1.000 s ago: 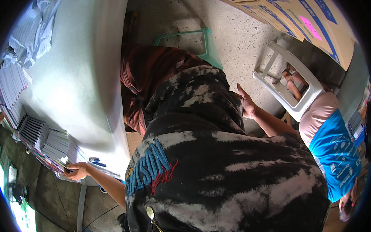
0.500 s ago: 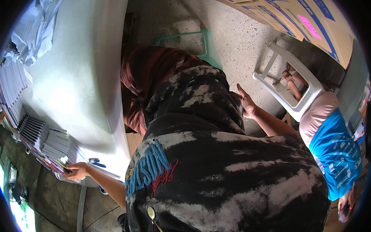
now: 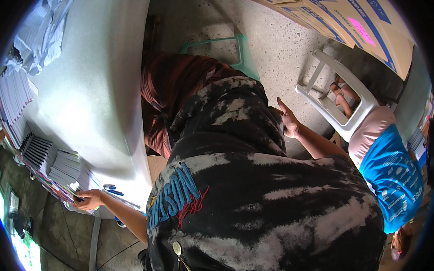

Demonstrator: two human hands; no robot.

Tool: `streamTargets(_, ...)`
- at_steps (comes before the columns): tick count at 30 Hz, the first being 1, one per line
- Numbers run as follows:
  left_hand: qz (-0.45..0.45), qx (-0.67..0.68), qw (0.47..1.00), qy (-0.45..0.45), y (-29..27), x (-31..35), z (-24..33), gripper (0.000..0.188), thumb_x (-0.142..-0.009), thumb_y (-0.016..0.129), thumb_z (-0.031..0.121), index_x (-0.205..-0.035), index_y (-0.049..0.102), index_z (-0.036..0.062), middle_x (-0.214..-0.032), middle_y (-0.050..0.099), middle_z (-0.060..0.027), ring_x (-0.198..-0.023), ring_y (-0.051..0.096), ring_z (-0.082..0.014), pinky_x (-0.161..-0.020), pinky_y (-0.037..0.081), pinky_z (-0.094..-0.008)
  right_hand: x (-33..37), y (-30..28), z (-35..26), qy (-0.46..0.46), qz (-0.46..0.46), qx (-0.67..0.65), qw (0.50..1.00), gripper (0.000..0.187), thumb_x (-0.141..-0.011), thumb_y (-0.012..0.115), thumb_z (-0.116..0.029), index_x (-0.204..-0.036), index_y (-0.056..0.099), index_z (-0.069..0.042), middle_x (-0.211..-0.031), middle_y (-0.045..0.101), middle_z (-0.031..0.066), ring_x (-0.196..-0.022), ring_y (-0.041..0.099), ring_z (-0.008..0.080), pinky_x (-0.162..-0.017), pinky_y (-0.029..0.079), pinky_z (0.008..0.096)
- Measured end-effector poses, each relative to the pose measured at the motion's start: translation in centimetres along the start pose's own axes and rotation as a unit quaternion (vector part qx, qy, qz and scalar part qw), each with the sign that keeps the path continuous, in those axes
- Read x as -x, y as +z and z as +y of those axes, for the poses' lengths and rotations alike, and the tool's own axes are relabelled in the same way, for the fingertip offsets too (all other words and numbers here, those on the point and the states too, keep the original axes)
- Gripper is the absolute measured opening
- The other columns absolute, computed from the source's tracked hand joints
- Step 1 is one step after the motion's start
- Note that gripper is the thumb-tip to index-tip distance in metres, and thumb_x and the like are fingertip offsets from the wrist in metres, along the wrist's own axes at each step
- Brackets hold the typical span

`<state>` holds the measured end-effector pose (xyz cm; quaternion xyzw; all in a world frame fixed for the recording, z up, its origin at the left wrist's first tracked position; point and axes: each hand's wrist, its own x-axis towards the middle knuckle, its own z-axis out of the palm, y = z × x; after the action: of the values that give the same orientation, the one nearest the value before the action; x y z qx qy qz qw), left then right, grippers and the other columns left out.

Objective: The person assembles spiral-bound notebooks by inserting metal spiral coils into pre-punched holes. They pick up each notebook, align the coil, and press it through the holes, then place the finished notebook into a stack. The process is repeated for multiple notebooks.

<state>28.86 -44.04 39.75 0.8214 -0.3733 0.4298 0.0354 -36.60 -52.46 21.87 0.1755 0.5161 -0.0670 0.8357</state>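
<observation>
My left hand reaches out to the left, its fingers curled over the near corner of a stack of spiral-bound notebooks at the table's edge. How many sheets or covers are between the fingers is hidden. A small blue tool, too small to name, lies on the table just beyond that wrist, next to a wire spiral binding. My right hand rests against my hip, thumb stretched out, its other fingers partly hidden by my dark patterned shirt. It holds nothing that I can see.
More stacked notebooks and crumpled striped wrapping line the far left of the pale table. A green stool stands ahead. To the right are a white stool, a person in a blue top and cardboard boxes.
The person in blue at the right has shifted slightly, with their hand moving a little. My two hands stay almost where they were.
</observation>
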Motion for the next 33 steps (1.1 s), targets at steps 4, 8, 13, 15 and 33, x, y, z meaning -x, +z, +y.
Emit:
streamTargets(4, -0.018, 0.004, 1.0, 0.002, 1.1, -0.8, 0.9, 0.056, -0.089, 0.038, 0.051, -0.092, 0.053, -0.002, -0.093, 0.051, -0.0179, -0.088, 0.054, -0.0336, -0.073, 0.041, -0.051, 0.8, 0.4, 0.5, 0.004, 0.022, -0.011, 1.0, 0.085, -0.071, 0.049, -0.072, -0.121, 0.048, -0.003, -0.116, 0.057, 0.0108, -0.108, 0.051, 0.0232, -0.096, 0.037, 0.0369)
streamTargets(8, -0.015, 0.003, 1.0, -0.002, 0.1, -0.4, 0.9, 0.057, -0.089, 0.037, 0.052, -0.091, 0.052, -0.0031, -0.094, 0.05, -0.02, -0.09, 0.053, -0.035, -0.073, 0.041, -0.0523, 0.3, 0.0, 0.2, 0.006, 0.002, 0.02, 1.0, 0.086, -0.072, 0.044, -0.075, -0.124, 0.046, -0.006, -0.121, 0.054, 0.0074, -0.111, 0.049, 0.021, -0.096, 0.034, 0.0395)
streamTargets(13, -0.018, 0.0, 1.0, -0.013, 0.0, -0.3, 1.2, 0.058, -0.089, 0.036, 0.054, -0.091, 0.052, -0.0022, -0.092, 0.051, -0.0187, -0.088, 0.053, -0.0332, -0.072, 0.041, -0.0504, 0.3, 0.3, 0.2, 0.006, 0.009, 0.001, 1.0, 0.09, -0.071, 0.049, -0.072, -0.128, 0.04, -0.002, -0.122, 0.052, 0.0118, -0.112, 0.049, 0.0233, -0.098, 0.036, 0.0375)
streamTargets(15, -0.013, 0.005, 1.0, -0.002, 0.0, -0.2, 1.0, 0.057, -0.089, 0.036, 0.054, -0.09, 0.052, -0.0016, -0.09, 0.051, -0.0175, -0.085, 0.054, -0.0323, -0.07, 0.041, -0.0494, 0.3, 0.3, 0.1, 0.006, 0.006, 0.001, 1.0, 0.094, -0.071, 0.049, -0.073, -0.13, 0.037, -0.001, -0.124, 0.051, 0.0128, -0.114, 0.048, 0.0237, -0.099, 0.035, 0.0377)
streamTargets(33, 0.007, -0.001, 1.0, 0.014, 0.5, -0.2, 0.9, 0.058, -0.09, 0.035, 0.052, -0.093, 0.052, -0.0028, -0.091, 0.051, -0.0181, -0.084, 0.054, -0.0329, -0.071, 0.041, -0.0485, 0.2, 1.1, 0.0, 0.007, 0.021, 0.0, 1.0, 0.075, -0.074, 0.042, -0.074, -0.108, 0.057, -0.008, -0.105, 0.062, 0.0061, -0.097, 0.056, 0.0207, -0.086, 0.042, 0.0347)
